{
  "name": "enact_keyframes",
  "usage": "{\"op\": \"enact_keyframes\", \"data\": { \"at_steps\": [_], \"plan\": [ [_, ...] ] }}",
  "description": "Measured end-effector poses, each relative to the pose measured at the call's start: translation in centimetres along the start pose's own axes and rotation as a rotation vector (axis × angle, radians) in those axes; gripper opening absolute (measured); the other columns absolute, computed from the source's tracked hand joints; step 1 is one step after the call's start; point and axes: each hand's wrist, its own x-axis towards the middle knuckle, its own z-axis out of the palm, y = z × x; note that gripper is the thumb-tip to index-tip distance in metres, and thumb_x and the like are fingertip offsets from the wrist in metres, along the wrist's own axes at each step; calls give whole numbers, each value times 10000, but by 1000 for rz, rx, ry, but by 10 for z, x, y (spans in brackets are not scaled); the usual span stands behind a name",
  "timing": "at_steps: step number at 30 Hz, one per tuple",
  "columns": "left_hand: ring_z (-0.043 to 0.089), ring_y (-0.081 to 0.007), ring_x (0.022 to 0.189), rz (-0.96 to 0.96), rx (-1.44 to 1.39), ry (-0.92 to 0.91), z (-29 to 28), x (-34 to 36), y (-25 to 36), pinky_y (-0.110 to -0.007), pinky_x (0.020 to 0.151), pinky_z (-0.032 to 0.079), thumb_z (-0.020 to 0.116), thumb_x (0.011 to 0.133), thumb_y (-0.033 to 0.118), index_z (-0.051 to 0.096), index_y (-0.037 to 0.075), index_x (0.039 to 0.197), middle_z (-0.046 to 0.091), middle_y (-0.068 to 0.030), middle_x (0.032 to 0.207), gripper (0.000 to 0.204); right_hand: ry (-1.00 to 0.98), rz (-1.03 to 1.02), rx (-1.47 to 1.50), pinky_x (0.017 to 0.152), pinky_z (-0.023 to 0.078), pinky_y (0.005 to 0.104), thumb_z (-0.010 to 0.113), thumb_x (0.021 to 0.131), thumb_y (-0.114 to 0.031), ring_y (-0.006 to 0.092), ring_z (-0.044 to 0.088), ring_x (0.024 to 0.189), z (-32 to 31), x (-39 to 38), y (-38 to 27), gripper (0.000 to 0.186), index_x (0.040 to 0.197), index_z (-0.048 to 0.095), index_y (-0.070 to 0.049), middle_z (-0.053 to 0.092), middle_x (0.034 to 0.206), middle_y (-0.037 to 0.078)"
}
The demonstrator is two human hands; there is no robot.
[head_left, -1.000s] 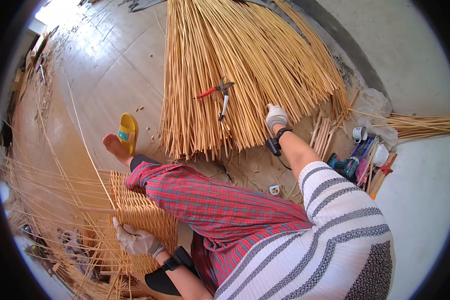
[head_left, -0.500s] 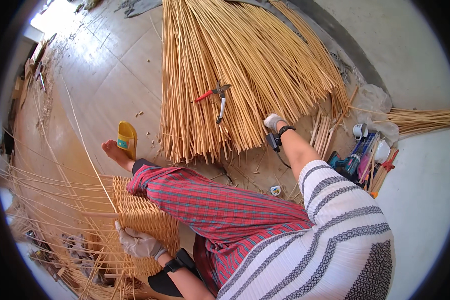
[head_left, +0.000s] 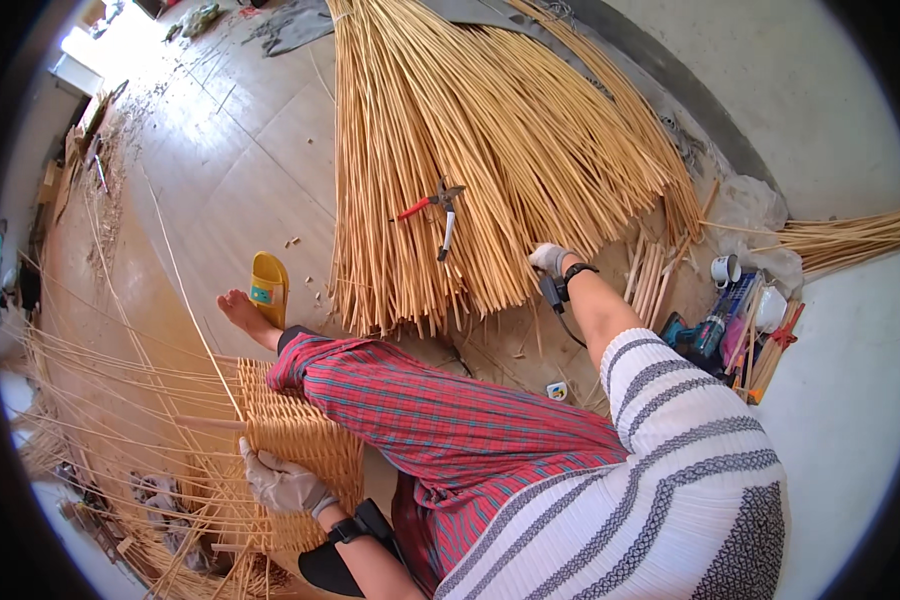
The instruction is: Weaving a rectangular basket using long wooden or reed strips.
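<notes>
A partly woven wicker basket [head_left: 305,440] lies tipped by my left leg, its long loose rods fanning out leftward. My left hand [head_left: 282,482], in a pale work glove, holds the basket's side; the thumb and some fingers are partly hidden. Out at the right, my gloved right hand [head_left: 550,258] is closed at the cut ends of a big spread of wicker rods [head_left: 420,130]. Its fingertips are among the rods, so how many it grips is hidden. Pruning shears [head_left: 440,215] with one red and one white handle rest on those rods.
A yellow slipper [head_left: 269,285] stands beside my bare foot [head_left: 250,318]. To the right are short sticks [head_left: 653,280], a white mug [head_left: 726,270], a teal power drill [head_left: 703,335] and a thin rod bundle [head_left: 840,240] by the wall. A small tape measure [head_left: 557,390] sits on the floor.
The whole view has shifted slightly, so the scene sits a little lower and to the right. Both hands stay at their places, the left on the basket, the right at the rod ends.
</notes>
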Motion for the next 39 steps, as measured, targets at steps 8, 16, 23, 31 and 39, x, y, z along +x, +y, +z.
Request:
{"op": "enact_keyframes", "data": {
  "at_steps": [8, 16, 23, 31, 39],
  "plan": [
    [697, -385, 996, -31, 24, -40, -1, 0, -1, -476, 803, 539, 435, 1098, 373, 634, 172, 1404, 719, -166, 1212, 417, 94, -93, 87, 612, 566, 413, 659, 880, -147, 316, 703, 708, -16, -15, 3, 397, 1257, 616, -28, 731, 970, 195],
    [673, -394, 980, -117, -49, -135, 12, 1, -17, -477, 837, 524, 402, 1102, 420, 586, 230, 1451, 691, -165, 1231, 438, 667, -203, -194, 869, 535, 582, 551, 966, -353, 449, 698, 1020, -4, -39, 12, 381, 1186, 658, -61, 723, 1125, 249],
    [621, -336, 1182, -19, -407, -158, -43, 9, 6, -446, 1021, 499, 596, 968, 118, 538, -77, 1380, 625, -260, 1282, 459, 461, -562, -1075, 947, 503, 400, 509, 1047, -210, 252, 649, 1117, -19, -81, -21, 289, 1154, 764, -128, 742, 1164, 73],
    [621, -327, 1180, -486, -1580, -799, -83, -40, 83, -570, 1010, 498, 700, 981, 230, 492, 169, 1489, 642, -195, 1322, 552, -769, -161, 1231, 387, 335, 283, 412, 1109, -280, 100, 358, 468, 48, -190, -77, 191, 1021, 541, -171, 473, 665, -58],
    [637, -291, 1128, -234, -1670, -1515, -56, -68, 171, -421, 935, 551, 473, 1062, 511, 466, 10, 1447, 592, -177, 1296, 632, -1030, -290, 981, 448, 391, 203, 489, 1106, -348, 59, 547, 614, 126, -352, -48, 278, 1196, 621, -120, 699, 926, 25]
  ]
}}
